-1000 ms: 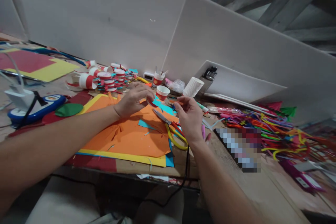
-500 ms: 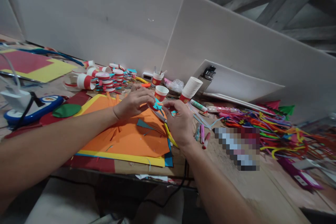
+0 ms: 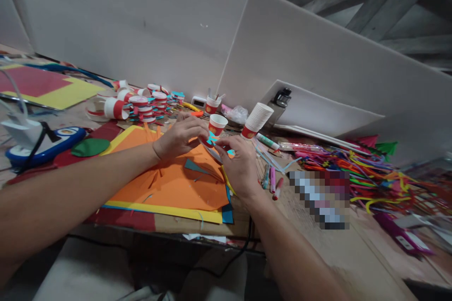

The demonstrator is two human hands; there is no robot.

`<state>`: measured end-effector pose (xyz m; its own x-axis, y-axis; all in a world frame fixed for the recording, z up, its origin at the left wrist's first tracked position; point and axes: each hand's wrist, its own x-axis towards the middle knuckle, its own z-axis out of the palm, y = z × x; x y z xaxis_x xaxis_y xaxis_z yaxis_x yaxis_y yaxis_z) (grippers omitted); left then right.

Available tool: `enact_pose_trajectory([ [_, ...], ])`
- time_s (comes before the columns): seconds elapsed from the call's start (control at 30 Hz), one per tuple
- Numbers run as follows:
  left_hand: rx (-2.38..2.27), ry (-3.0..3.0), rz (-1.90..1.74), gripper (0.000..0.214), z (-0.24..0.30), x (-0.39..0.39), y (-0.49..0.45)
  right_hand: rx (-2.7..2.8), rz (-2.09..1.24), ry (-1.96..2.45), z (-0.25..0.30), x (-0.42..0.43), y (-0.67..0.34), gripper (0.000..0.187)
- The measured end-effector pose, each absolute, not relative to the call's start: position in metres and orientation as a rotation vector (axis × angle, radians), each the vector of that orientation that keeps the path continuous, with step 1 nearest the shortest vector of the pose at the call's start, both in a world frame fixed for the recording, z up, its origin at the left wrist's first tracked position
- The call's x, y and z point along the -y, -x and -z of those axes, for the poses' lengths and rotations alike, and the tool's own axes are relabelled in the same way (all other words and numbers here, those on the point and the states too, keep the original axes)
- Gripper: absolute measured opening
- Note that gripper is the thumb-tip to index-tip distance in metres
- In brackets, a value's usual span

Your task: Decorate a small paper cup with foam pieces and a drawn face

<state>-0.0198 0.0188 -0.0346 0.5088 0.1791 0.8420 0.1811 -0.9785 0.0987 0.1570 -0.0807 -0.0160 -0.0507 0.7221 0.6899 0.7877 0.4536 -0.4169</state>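
Over the orange sheets, my left hand (image 3: 187, 134) is closed in a pinch at the left side of a small cut piece of blue paper (image 3: 211, 138). A small dark red piece shows just below the blue paper, partly hidden by the fingers. Opposite, my right hand (image 3: 240, 162) pinches the blue paper's right side between thumb and finger. More blue shows at that hand's inner edge. Below it is a yellow handle (image 3: 229, 181) with a silver part, partly covered; whether the right hand touches it I cannot tell. A red and white paper cup (image 3: 218, 123) stands upright just behind the fingertips.
Orange sheets (image 3: 165, 193) lie under my hands. A tilted stack of paper cups (image 3: 259, 117) stands behind right, near markers (image 3: 272, 179). Red-white cup rings (image 3: 143, 109) are piled behind left. Colourful pipe cleaners (image 3: 353, 169) lie right, a blue power strip (image 3: 45, 143) left.
My right fingertips have shifted slightly left and the blue paper has turned a little between the hands. My left hand has hardly moved.
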Motion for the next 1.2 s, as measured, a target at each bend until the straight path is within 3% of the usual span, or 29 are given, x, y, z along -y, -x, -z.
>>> enact_pose_trajectory([
  [0.8, 0.363, 2.769, 1.494, 0.011, 0.034, -0.0174, 0.0193, 1.876, 0.143, 1.137, 0.0179, 0.0779, -0.1578, 0.009],
  [1.2, 0.496, 2.804, 1.576, 0.009, 0.0336, -0.0135, 0.0164, 1.906, 0.152, 1.206, 0.0169, 0.0777, -0.16, 0.019],
])
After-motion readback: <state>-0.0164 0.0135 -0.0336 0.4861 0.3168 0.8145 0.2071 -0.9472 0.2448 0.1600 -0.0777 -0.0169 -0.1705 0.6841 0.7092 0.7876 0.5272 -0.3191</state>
